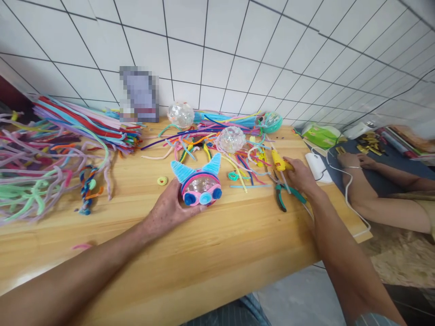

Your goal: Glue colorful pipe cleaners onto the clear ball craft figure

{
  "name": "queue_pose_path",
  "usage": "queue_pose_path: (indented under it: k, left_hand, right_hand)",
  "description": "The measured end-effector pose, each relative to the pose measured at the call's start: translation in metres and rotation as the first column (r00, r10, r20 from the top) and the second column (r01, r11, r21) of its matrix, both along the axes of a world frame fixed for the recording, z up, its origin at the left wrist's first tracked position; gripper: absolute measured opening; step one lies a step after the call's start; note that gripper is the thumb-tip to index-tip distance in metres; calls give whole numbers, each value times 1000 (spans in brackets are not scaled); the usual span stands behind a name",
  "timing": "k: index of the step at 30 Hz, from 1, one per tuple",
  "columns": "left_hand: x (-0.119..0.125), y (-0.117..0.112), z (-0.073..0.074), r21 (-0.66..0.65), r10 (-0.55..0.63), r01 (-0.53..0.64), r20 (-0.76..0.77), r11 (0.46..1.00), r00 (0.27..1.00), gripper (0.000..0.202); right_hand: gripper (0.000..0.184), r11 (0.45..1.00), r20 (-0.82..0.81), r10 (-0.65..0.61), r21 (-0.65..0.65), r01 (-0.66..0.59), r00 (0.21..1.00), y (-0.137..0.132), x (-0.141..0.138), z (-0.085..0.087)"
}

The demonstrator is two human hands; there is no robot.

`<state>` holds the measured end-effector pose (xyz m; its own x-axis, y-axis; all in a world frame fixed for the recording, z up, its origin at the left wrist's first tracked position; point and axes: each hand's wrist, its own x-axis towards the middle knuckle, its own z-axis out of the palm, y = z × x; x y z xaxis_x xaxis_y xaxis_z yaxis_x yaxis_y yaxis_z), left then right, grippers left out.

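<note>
My left hand [168, 204] grips a clear ball [199, 184] dressed as an animal head. It has light blue pipe-cleaner ears, a pink band and pink trim with dark and light blue coils on its front. Over on the right, my right hand [301, 177] is closed around a yellow hot glue gun [278, 160], its nozzle pointing away from me. Pliers with dark green handles [280, 198] lie beneath and beside that hand. A small yellow coil [162, 181] rests left of the ball, and a green coil [233, 175] lies to its right.
Pipe cleaners [91, 120] are heaped at the left and back. Two clear balls [181, 114] and a green-wrapped ball [273, 122] stand near the tiled wall. A white cable [347, 181] runs past a white box [318, 167]. Another person's arms [367, 190] rest at the right.
</note>
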<state>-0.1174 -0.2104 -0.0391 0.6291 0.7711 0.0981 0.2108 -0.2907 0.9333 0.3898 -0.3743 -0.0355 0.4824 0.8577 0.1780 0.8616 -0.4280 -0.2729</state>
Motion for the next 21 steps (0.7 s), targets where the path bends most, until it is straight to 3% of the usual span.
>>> queue_pose_path:
  k: [5,12,17,21]
  left_hand:
    - [0,1,-1,-21,15,-15,-16,1000,1000,79]
    - [-2,3,-5,44,46,-43,-60,998,997,77]
    - [-1,2,-4,24,14,-13,-36,1000,999,75]
    - [0,2,-3,45,15,-14,-16,999,1000,73]
  right_hand:
    - [63,996,30,-43,-79,45,999,-1,-4,12]
    - [26,940,73,-283,-177,292,956,36,18,43]
    - [18,876,38,-339,-350,330,940,77,26,42]
    - [11,863,63,-351,-365,349,934,88,28,41]
